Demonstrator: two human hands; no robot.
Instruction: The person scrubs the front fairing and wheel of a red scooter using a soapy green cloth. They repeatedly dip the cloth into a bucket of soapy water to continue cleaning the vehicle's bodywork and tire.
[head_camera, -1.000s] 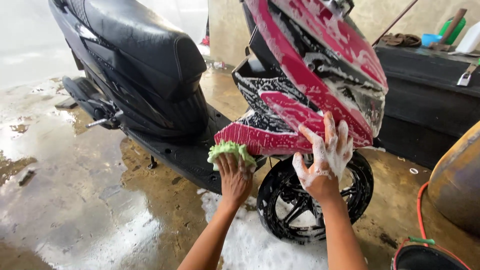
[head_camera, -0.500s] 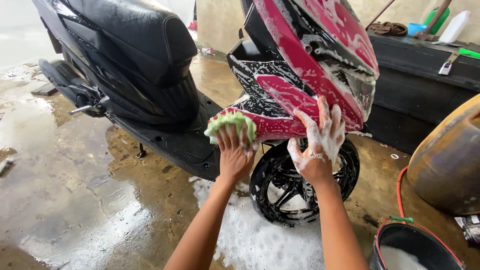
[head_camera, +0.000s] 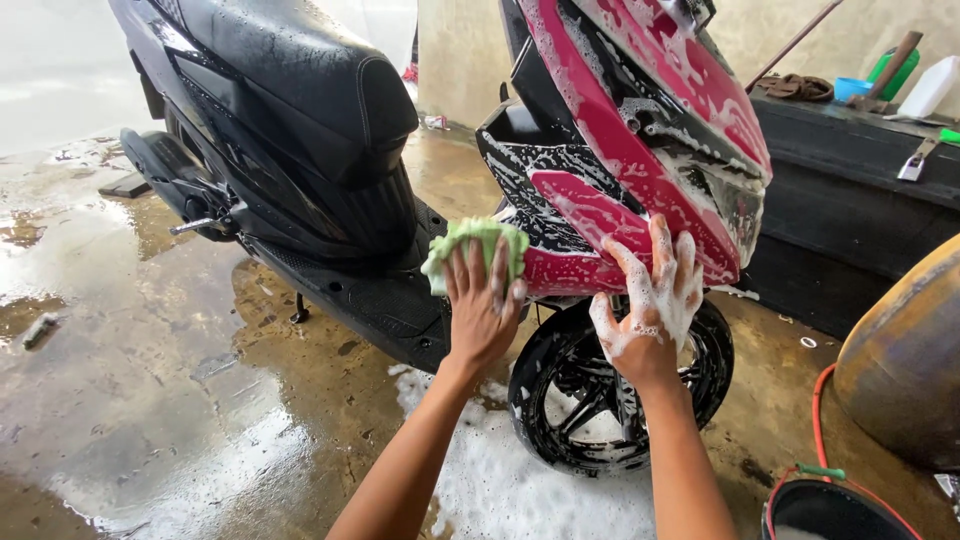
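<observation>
Scooter (head_camera: 560, 200) bodywork stood straight ahead of the person, nose to the right and seat to the left, so its long axis ran left to right across the view, tipped a little toward the far left. The red front panel (head_camera: 600, 225), streaked with suds, sat at the near right end of the machine, just above the front wheel (head_camera: 620, 390).

Both hands were up against that panel. The left hand (head_camera: 483, 305) pressed a green sponge (head_camera: 475, 245) flat onto the panel's left edge, where red met the black footboard (head_camera: 370, 295); its fingers were spread over the sponge, holding it to the surface rather than gripping round it. The right hand (head_camera: 648, 310) lay open and empty, fingers wide and thick with foam, palm on the lower right part of the same panel, just above the tyre.

The two hands were near each other, the left a touch higher and farther left. The unwashed-looking black seat (head_camera: 300, 90) lay well to the far left, closer to the sponge hand than to the bare one. Foam had pooled on the wet concrete floor (head_camera: 150, 380) beneath the wheel, and a dark bucket (head_camera: 830, 510) stood at the near right corner, by the right forearm.
</observation>
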